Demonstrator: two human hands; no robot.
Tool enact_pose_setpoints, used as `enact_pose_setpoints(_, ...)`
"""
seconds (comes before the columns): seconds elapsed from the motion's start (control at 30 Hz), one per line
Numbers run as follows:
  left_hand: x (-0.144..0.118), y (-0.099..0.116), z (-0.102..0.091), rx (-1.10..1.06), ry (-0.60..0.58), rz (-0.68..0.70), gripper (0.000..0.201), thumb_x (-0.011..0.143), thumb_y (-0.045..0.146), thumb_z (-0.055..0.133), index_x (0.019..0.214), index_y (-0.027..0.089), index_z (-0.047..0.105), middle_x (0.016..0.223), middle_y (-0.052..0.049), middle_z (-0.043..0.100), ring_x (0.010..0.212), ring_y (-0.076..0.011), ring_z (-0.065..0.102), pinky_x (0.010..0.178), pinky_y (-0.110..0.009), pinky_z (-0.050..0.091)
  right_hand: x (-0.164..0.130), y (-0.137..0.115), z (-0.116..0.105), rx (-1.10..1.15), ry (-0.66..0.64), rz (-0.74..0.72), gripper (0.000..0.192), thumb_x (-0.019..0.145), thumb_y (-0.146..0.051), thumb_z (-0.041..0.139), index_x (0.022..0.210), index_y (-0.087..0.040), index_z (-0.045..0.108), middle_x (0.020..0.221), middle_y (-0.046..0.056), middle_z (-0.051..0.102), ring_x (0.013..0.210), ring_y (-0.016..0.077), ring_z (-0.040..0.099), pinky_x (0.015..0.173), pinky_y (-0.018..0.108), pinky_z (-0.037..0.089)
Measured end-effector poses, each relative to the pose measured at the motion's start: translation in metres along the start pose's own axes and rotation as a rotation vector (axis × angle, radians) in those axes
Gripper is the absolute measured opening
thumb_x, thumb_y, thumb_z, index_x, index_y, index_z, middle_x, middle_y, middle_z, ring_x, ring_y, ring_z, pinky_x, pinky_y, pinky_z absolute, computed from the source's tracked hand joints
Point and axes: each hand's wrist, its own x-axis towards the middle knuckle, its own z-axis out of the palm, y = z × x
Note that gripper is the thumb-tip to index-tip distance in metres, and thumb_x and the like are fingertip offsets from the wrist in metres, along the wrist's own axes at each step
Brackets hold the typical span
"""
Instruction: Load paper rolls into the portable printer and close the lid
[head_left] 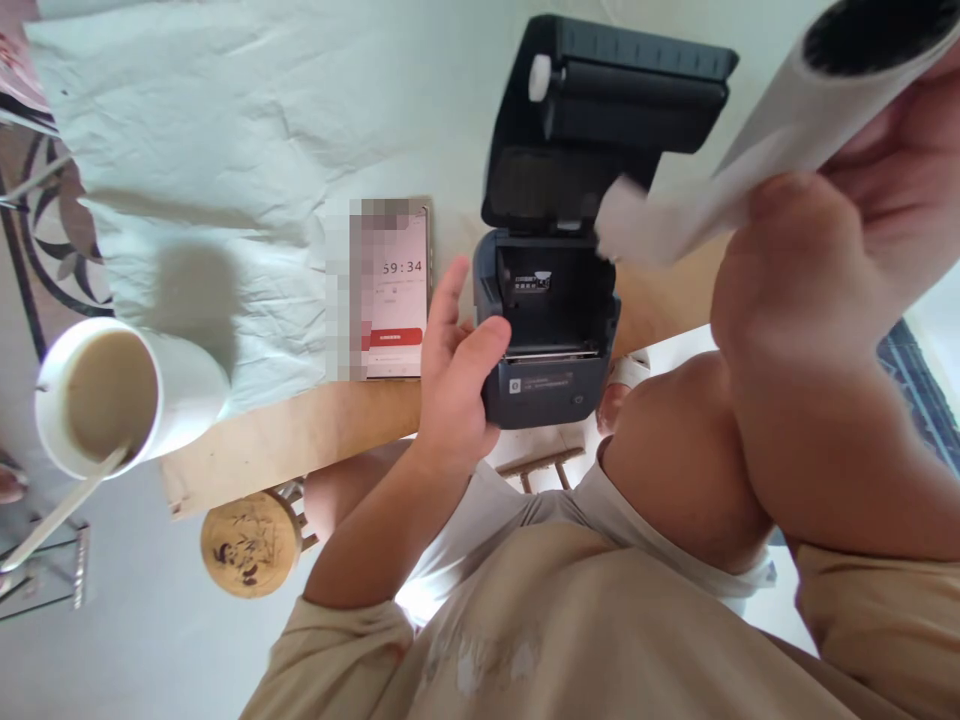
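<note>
Here, at the middle of the frame, the left hand [454, 365] rests against the left side of a small dark grey plastic label printer [546, 335], its thumb laid over the front corner and its fingers spread upward, so the grip is loose on the casing rather than clenched. The printer's lid [600, 110] stands swung open toward the top of the frame, showing the black roller with a white end knob and the hollow paper bay beneath. In the upper right the right hand [847, 230], very near the lens and blurred, is closed around a white paper roll with a dark core [787, 120], whose loose end reaches down-left toward the open bay. Just left of the printer lies a smartphone with a white and red screen [394, 290], flat on the crumpled white paper sheet [210, 130] covering the pale wooden worktop [300, 435]. At the left edge stands a white paper cup of milky brown drink [112, 395] with a white straw in it. A round bamboo-printed wooden stool top [250, 545] shows in the lower left.
</note>
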Motion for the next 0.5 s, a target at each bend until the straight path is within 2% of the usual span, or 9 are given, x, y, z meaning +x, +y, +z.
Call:
enact_pose_setpoints(0.07,0.002,0.0,0.001,-0.003,-0.021,0.011,0.047,0.083,0.037,0.078,0.126,0.03,0.059,0.105,0.001,0.074,0.091,-0.0183,0.075,0.073,-0.029,0.06,0.009,0.02,-0.005,0.07,0.129,-0.104,0.044,0.089,-0.062,0.06,0.122,-0.034,0.06,0.086,0.003,0.045,0.083,0.017,0.06,0.066,0.031,0.051)
enact_pose_setpoints(0.13,0.005,0.001,0.002,-0.017,-0.035,0.027,0.038,0.085,0.037,0.076,0.119,0.027,0.063,0.102,0.001,0.074,0.089,-0.0168,0.074,0.076,-0.028,0.061,0.014,0.035,-0.009,0.091,0.152,-0.138,0.038,0.088,-0.059,0.063,0.114,-0.031,0.068,0.079,0.003,0.043,0.071,0.0138,0.053,0.062,0.03,0.047)
enact_pose_setpoints(0.23,0.008,0.001,0.002,-0.006,-0.073,0.021,0.029,0.086,0.039,0.073,0.11,0.025,0.066,0.096,0.0,0.073,0.084,-0.0169,0.073,0.075,-0.028,0.061,0.014,0.044,-0.013,0.129,0.128,-0.189,0.034,0.09,-0.057,0.062,0.111,-0.03,0.068,0.072,0.001,0.041,0.059,0.0103,0.039,0.056,0.028,0.04)
enact_pose_setpoints(0.33,0.01,0.001,0.002,0.025,-0.096,0.034,0.024,0.085,0.038,0.072,0.105,0.024,0.069,0.09,0.001,0.074,0.078,-0.016,0.073,0.071,-0.026,0.061,0.011,0.043,-0.017,0.065,0.114,-0.212,0.029,0.084,-0.042,0.071,0.109,-0.028,0.063,0.072,-0.001,0.046,0.058,0.0094,0.038,0.053,0.027,0.034)
enact_pose_setpoints(0.43,0.011,0.0,0.001,0.039,-0.094,0.047,0.025,0.084,0.037,0.073,0.105,0.023,0.07,0.094,0.0,0.075,0.082,-0.0164,0.073,0.073,-0.027,0.062,0.007,0.038,-0.021,-0.188,0.01,-0.049,0.049,0.07,-0.013,0.072,0.114,-0.027,0.055,0.088,0.0,0.062,0.064,0.0091,0.048,0.054,0.026,0.034)
enact_pose_setpoints(0.5,0.012,-0.001,0.0,0.042,-0.087,0.053,0.028,0.083,0.039,0.073,0.107,0.023,0.07,0.095,-0.001,0.076,0.083,-0.0169,0.073,0.075,-0.028,0.062,0.005,0.036,-0.021,-0.35,-0.099,0.105,0.062,0.067,-0.007,0.071,0.122,-0.027,0.051,0.097,0.001,0.068,0.067,0.0096,0.053,0.057,0.026,0.038)
